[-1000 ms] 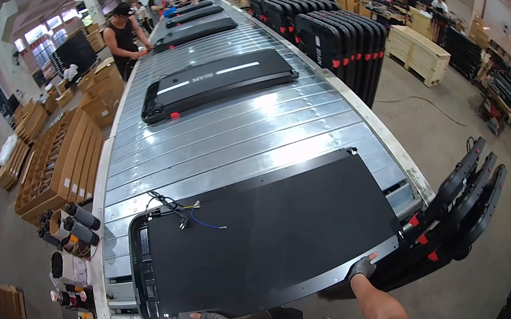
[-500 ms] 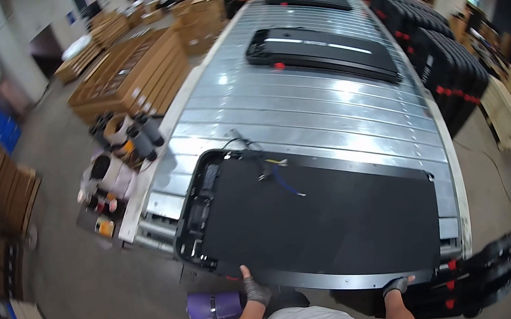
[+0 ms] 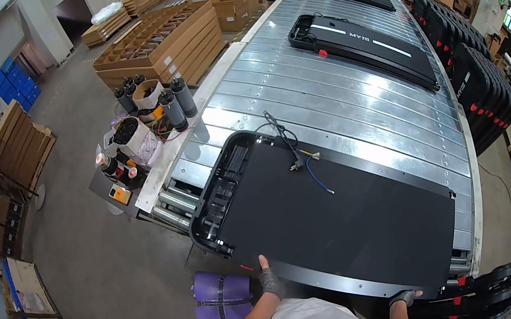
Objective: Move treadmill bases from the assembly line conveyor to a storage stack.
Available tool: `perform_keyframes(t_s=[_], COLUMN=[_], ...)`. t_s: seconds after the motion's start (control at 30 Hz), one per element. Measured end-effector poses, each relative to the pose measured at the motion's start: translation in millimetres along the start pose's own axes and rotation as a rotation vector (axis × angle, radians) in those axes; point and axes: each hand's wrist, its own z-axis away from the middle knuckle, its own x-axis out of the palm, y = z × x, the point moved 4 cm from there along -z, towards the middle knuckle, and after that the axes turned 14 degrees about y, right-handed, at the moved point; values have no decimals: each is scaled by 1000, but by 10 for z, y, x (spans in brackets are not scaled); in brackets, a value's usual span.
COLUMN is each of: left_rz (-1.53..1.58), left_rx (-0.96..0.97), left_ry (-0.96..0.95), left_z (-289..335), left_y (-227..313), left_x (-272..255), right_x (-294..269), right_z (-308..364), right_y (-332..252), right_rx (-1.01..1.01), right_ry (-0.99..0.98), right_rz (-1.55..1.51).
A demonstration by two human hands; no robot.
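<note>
The left hand (image 3: 267,282), gloved, has its grip pinched on the near edge of the large black panel (image 3: 342,226), thumb on top. The right hand (image 3: 403,299) clamps the same edge at lower right. The panel lies at the frame's centre on the near end of the roller surface (image 3: 356,107), loose wires (image 3: 298,152) on its top. A purple roll (image 3: 221,295) lies on the floor just left of the left hand.

panel (image 3: 333,214) on conveyor (image 3: 356,107); cables (image 3: 295,149) on panel; bottles (image 3: 156,102) left
</note>
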Motion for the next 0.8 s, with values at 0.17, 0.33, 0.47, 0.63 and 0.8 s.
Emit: perform_keyframes(t_s=[0.17,0.33,0.47,0.63,0.8], left_rz=[-148,-165,-19,-268,-11], left_rx=[-9,63,-51,-135,-538], left_ry=[198,136,-93,-179,-498], left_z=[-367,-246,267,343,76], left_y=[-78,5,253,248,110], left_x=[-612,-376,170,558,382], right_x=[-23,-104,268,314,263], right_z=[99,259,-74,41,418], right_y=[105,83,555,310,129], right_rx=[51,141,91,-19,-18], right_ry=[-142,-170,-212,-35,68], right_rz=[-3,-8,-11,113,82])
